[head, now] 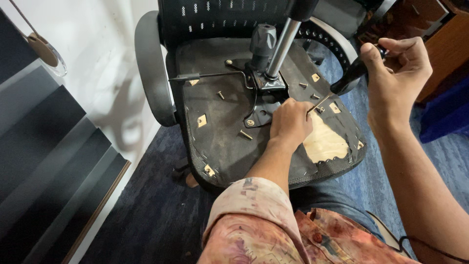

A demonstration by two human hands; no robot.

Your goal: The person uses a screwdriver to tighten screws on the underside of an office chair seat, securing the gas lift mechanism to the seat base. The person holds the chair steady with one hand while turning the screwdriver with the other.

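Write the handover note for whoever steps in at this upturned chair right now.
Right hand: grips the black screwdriver, its tip down by a bracket on the seat underside.
Left hand: rests on the seat by the tip, steadying it.
Loose bolts lie on the underside near the mechanism plate.
Done: some bolts out, fabric torn back over bare wood.
Left: cannot tell which fasteners remain.

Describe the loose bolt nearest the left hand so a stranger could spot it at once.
Start at the upturned chair seat and its black metal plate. Just left of the left hand lies a loose bolt, flat on the underside, unlike the screws fastened in the plate.
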